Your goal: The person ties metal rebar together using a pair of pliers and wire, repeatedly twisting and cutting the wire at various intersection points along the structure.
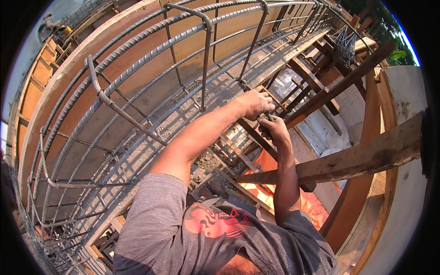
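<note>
Both my hands are together near the middle, at the right edge of the rebar cage (158,42). My right hand (274,128) is closed round the lower part of a dark, bar-like metal tool (244,85). Higher up, my left hand (253,103) has its fingers curled over the same tool. The tool's hooked-looking head sticks out beyond the left hand, next to the lower end of an upright stirrup (253,43). What exactly the head touches cannot be made out. Long ribbed bars and bent stirrups form the cage, which curves along a plywood form panel (123,55).
A wooden beam (362,158) crosses at right, beside my right forearm. Dark timbers (341,87) and a bundle of bent steel rods (344,44) stand beyond. Below lies an orange sheet (314,208). A curved form wall (405,96) borders the right. Another person (48,22) is far left.
</note>
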The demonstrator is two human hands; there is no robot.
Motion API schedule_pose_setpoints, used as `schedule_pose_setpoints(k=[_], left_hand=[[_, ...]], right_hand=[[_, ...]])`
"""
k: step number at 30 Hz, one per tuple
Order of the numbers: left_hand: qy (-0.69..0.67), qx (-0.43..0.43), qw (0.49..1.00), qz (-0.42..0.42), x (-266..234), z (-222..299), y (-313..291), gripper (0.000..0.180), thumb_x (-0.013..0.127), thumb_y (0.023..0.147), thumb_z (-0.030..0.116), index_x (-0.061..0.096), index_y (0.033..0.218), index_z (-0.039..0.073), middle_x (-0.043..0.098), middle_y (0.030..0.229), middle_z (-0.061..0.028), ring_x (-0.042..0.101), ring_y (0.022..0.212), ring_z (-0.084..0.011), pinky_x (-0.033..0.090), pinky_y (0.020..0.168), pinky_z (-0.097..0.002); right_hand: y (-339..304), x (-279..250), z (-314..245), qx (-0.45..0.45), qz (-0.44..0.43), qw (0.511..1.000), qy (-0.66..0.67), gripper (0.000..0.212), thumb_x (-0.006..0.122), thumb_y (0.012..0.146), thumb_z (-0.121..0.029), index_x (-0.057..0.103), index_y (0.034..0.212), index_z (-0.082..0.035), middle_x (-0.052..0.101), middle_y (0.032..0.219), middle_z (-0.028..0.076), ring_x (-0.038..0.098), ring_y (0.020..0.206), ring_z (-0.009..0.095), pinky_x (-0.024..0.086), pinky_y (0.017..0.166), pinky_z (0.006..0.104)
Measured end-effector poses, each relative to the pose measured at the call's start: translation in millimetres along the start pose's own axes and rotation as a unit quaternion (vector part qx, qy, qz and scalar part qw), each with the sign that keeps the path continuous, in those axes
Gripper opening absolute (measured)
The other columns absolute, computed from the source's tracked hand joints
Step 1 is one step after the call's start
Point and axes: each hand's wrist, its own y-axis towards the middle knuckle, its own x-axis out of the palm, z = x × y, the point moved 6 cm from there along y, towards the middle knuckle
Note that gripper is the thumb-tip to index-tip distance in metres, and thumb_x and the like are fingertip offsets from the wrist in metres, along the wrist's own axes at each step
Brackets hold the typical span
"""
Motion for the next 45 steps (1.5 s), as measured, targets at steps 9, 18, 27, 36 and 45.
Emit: schedule_pose_setpoints(k=[9,18,27,36,45], left_hand=[[-0.033,-0.035,0.990,-0.136,48.4,-21.9,2.0,0.031,0.076,0.067,0.024,0.070,0.096,0.015,0.071,0.092,-0.0098,0.068,0.097,-0.0287,0.052,0.088,-0.0425],[-0.014,-0.011,0.999,0.031,15.0,-0.1,-23.0,0.049,0.077,0.071,0.027,0.059,0.115,0.014,0.059,0.113,-0.0081,0.057,0.115,-0.0262,0.041,0.103,-0.0420],[-0.025,-0.005,1.000,-0.008,32.5,-7.1,-0.8,0.035,0.076,0.065,0.022,0.060,0.095,0.013,0.065,0.095,-0.0060,0.064,0.100,-0.0267,0.049,0.089,-0.0410],[0.013,-0.075,0.997,0.007,41.2,-2.9,18.0,0.045,0.075,0.071,0.021,0.060,0.112,0.010,0.064,0.108,-0.0088,0.062,0.111,-0.0273,0.046,0.097,-0.0420],[-0.024,-0.100,0.984,-0.142,46.0,-10.0,30.2,0.021,0.066,0.077,0.024,0.076,0.092,0.013,0.075,0.097,-0.0108,0.072,0.096,-0.0268,0.055,0.085,-0.0417]], right_hand=[[-21.1,14.5,-31.5,-0.227,0.105,0.910,-0.330,0.060,0.084,0.071,-0.022,0.058,0.119,0.003,0.065,0.106,0.020,0.067,0.097,0.030,0.056,0.081,0.0402],[0.5,23.3,-16.7,-0.065,-0.012,0.990,-0.127,0.025,0.080,0.077,-0.015,0.066,0.089,0.002,0.069,0.082,0.016,0.069,0.079,0.029,0.056,0.073,0.0382],[-15.1,4.3,-32.4,-0.166,0.179,0.908,-0.341,0.045,0.080,0.073,-0.016,0.062,0.106,0.007,0.068,0.088,0.013,0.068,0.082,0.029,0.053,0.069,0.0415],[2.7,1.8,-30.3,-0.160,0.290,0.779,-0.532,0.022,0.059,0.086,-0.016,0.059,0.100,0.001,0.066,0.099,0.020,0.067,0.092,0.038,0.052,0.082,0.0494],[15.4,-7.3,-27.6,-0.104,0.250,0.839,-0.472,0.024,0.060,0.084,-0.018,0.068,0.099,0.000,0.071,0.092,0.025,0.070,0.088,0.042,0.056,0.081,0.0502]])
